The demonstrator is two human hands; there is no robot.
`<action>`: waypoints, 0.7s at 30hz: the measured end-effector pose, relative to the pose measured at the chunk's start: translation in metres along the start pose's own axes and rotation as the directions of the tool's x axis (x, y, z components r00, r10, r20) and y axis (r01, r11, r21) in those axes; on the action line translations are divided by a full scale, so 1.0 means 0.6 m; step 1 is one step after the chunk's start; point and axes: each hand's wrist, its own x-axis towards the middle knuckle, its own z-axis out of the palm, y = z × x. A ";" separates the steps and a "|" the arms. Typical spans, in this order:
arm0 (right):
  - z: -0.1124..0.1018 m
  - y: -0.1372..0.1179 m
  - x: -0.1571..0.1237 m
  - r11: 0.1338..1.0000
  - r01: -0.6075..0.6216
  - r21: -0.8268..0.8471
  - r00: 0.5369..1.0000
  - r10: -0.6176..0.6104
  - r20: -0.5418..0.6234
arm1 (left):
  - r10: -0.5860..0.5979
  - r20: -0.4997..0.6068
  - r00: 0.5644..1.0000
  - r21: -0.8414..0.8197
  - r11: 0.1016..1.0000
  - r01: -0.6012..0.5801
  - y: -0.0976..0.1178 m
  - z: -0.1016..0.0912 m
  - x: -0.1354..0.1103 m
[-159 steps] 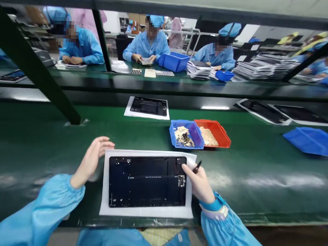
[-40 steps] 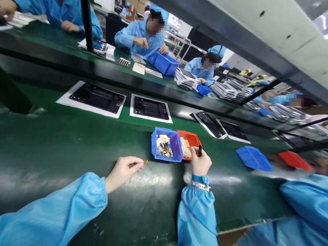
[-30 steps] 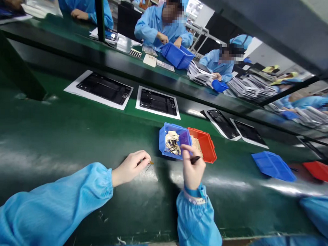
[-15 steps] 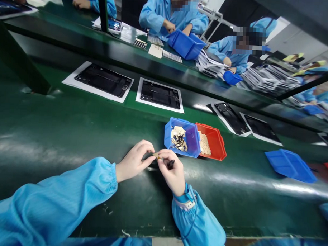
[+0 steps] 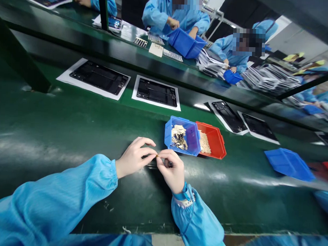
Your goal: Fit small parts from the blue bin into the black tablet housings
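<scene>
My left hand and my right hand meet fingertip to fingertip above the green bench. Pinched between them is a small amber piece, mostly covered by the fingers; its kind is too small to make out. Inside the curled fingers of the right hand shows a bit of a dark object, largely hidden. Just beyond the right hand stands a blue bin with pale and black small pieces in it. Against it sits a red bin holding pale flat pieces.
Black tablet housings on white sheets lie in a row behind the bins, among them one housing and another. A blue bin is at the right. A green post stands at left. Co-workers in blue sit across the bench.
The tan piece that showed between my fingertips is now mostly covered, with only an amber bit visible. The dark object in my right hand shows less. The housings on sheets have shifted slightly left.
</scene>
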 end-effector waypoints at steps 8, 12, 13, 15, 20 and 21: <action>-0.044 0.021 0.005 0.967 -0.063 0.247 0.992 0.033 0.124 | -0.304 -0.147 0.941 -0.125 0.950 0.287 -0.010 -0.009 0.013; -0.088 0.062 0.001 0.695 -0.408 0.593 0.740 -0.128 0.660 | -0.256 -0.091 0.962 -0.157 0.958 0.240 0.001 0.004 0.074; -0.094 0.070 -0.001 0.664 -0.454 0.593 0.660 -0.196 0.725 | -0.211 -0.035 0.977 -0.166 0.965 0.203 0.009 0.017 0.100; -0.098 0.079 -0.002 0.660 -0.497 0.563 0.520 -0.292 0.803 | -0.124 0.100 0.987 -0.150 0.979 0.138 0.032 0.054 0.159; -0.088 0.079 0.007 0.594 -0.691 0.413 0.154 -0.437 0.886 | -0.064 0.357 0.932 0.048 0.998 0.050 0.077 0.171 0.292; -0.087 0.078 0.008 0.581 -0.710 0.398 0.138 -0.439 0.888 | -0.066 0.372 0.926 0.067 0.997 0.044 0.078 0.190 0.309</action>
